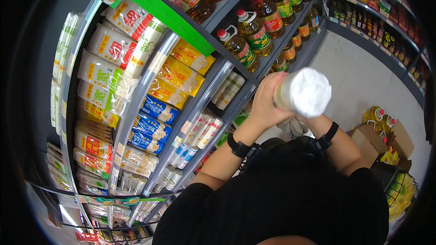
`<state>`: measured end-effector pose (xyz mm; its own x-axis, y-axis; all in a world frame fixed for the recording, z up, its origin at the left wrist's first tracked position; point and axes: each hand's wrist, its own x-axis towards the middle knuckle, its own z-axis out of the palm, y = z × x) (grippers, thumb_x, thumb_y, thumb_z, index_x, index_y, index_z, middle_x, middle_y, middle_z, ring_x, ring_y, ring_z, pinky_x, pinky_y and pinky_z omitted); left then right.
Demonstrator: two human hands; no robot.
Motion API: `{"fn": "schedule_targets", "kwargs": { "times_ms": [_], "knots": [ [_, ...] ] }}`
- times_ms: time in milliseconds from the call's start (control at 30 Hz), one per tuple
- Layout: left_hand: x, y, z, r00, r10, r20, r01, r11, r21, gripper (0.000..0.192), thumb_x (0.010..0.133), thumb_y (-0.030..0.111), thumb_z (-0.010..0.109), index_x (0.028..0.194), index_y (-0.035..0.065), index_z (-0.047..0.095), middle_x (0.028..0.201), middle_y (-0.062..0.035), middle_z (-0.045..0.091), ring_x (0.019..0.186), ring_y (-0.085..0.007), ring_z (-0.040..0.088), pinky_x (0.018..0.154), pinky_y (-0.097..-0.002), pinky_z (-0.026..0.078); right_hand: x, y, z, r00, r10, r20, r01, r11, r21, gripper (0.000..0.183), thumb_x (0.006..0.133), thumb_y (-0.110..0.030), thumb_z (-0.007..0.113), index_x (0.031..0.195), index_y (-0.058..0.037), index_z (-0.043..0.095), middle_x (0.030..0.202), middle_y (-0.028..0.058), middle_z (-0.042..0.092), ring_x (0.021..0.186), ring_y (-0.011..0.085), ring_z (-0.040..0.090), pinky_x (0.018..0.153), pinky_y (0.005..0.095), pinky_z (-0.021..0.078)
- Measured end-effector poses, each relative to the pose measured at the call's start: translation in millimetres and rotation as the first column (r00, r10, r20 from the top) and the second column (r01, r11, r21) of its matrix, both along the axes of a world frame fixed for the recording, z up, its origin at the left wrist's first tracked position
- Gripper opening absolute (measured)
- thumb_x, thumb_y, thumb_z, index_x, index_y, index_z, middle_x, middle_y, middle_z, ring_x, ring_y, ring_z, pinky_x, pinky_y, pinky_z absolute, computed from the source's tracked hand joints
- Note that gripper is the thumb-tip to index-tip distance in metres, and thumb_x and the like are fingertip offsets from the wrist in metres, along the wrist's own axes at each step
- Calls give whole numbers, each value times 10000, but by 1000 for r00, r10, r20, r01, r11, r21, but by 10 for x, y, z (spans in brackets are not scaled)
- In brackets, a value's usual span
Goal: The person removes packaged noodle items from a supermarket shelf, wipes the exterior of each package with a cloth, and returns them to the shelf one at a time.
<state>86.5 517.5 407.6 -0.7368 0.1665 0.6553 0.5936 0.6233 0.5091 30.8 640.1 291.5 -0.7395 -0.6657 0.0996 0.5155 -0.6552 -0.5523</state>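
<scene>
My left hand is wrapped around the side of a white cylindrical package, whose pale, crinkled round end faces up towards me. The package looks like a paper-wrapped roll of dried noodles. Only a sliver of my right hand shows below the package; its fingers are hidden, so I cannot tell its grip. A grey object, partly covered, lies between my forearms. To the left, shelves carry bagged noodles in white wrappers, yellow packs and blue packs. White noodle rolls lie on a lower shelf.
Large cooking-oil bottles line the shelf ahead. A green shelf strip juts out at upper left. On the floor at right are an open cardboard box, oil bottles and a black wire basket. Shelves of jars stand beyond.
</scene>
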Motion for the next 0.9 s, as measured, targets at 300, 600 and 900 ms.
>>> {"fn": "schedule_targets", "kwargs": {
  "times_ms": [300,600,900],
  "knots": [
    [-229,-973,-1018,945,134,298,6,905,-426,660,515,86,731,1136,37,511,1043,-161,584,975,-342,545,864,-408,424,-835,667,-1218,469,112,-876,738,495,458,220,808,-162,551,1004,-67,584,937,76,602,865,204,567,779,311,454],
    [246,-2541,-2301,664,387,639,-345,918,-197,575,573,67,689,1115,32,500,948,-120,590,858,-224,577,776,-336,456,351,2309,-1707,1000,-21,-15,-6,-758,653,407,749,-421,513,973,-90,589,999,144,619,921,291,594,741,375,454],
    [-398,-3346,-2561,252,806,536,-635,555,-537,658,658,302,717,1202,24,471,1085,-196,579,969,-333,568,836,-380,441,880,3017,-1856,780,427,457,67,-784,618,400,808,-379,520,1067,-74,513,956,113,541,977,261,473,819,324,386]
  ]
}}
